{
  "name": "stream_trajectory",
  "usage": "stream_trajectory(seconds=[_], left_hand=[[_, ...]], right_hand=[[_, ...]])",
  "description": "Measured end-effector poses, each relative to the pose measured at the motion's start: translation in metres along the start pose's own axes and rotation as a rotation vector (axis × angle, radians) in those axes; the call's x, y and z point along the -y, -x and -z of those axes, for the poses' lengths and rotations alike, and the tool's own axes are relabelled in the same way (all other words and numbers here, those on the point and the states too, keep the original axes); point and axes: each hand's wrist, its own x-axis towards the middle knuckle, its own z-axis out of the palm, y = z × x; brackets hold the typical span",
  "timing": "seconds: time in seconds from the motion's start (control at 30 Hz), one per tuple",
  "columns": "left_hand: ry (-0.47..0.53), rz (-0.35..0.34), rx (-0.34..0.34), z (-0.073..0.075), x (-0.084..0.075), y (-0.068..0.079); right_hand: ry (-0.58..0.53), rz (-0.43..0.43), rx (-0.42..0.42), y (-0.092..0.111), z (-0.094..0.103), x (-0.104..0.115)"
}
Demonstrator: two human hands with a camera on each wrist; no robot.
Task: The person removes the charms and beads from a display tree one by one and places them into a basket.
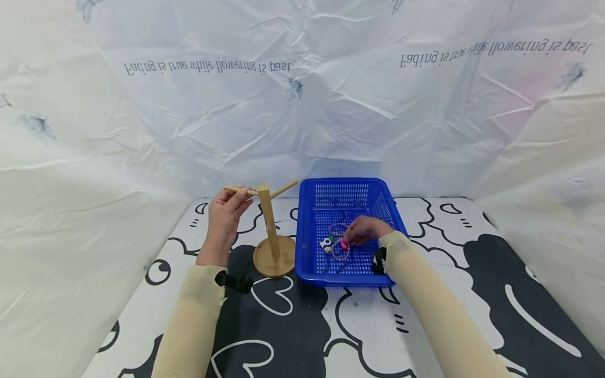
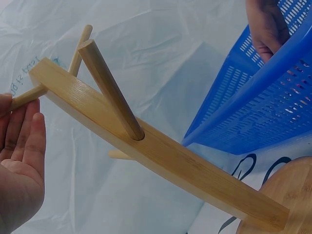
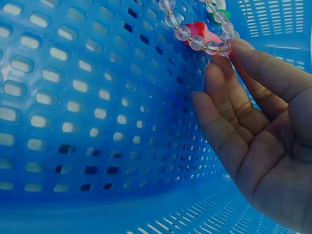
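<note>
My left hand (image 1: 223, 218) grips one peg (image 2: 30, 96) near the top of a wooden stand (image 1: 268, 220). Thumb and fingers meet around the peg's outer end. The stand has a flat upright post, several round pegs and a round base (image 1: 261, 258). Inside a blue plastic basket (image 1: 305, 231), my right hand (image 1: 365, 230) pinches a bracelet of clear, pinkish beads (image 3: 197, 43) between thumb and fingertips. A red-and-pink piece (image 3: 196, 30) shows behind the beads.
Small white and yellow charms (image 1: 325, 243) and another beaded loop (image 1: 337, 226) lie in the basket, which stands right of the round base. A black-and-white cartoon cloth (image 1: 397, 336) covers the table. Pale printed sheeting (image 1: 340, 131) hangs behind and at both sides.
</note>
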Motion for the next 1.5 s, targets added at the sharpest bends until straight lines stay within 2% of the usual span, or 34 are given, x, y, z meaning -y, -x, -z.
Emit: stream_trajectory(seconds=[0.47, 0.8, 1.03, 1.13, 1.3, 1.4, 1.5], left_hand=[[-0.005, 0.010, 0.000, -0.004, 0.003, 0.000], [0.003, 0.007, 0.010, -0.006, 0.006, -0.001], [0.002, 0.009, 0.015, -0.007, 0.006, -0.002], [-0.008, 0.009, 0.020, -0.006, 0.006, -0.003], [-0.011, 0.022, 0.015, -0.003, 0.003, -0.004], [-0.022, 0.028, 0.013, 0.000, 0.001, -0.003], [-0.041, 0.024, 0.019, 0.003, -0.002, -0.002]], right_hand=[[0.012, 0.002, -0.008, 0.004, -0.001, -0.006], [0.011, -0.034, 0.009, 0.005, 0.001, -0.008], [0.027, -0.055, -0.018, 0.006, 0.006, -0.004], [0.044, -0.004, -0.027, 0.011, 0.014, 0.002], [-0.019, 0.143, -0.055, 0.027, 0.033, 0.022], [-0.024, 0.200, -0.123, 0.044, 0.042, 0.038], [0.027, 0.243, -0.179, 0.068, 0.047, 0.052]])
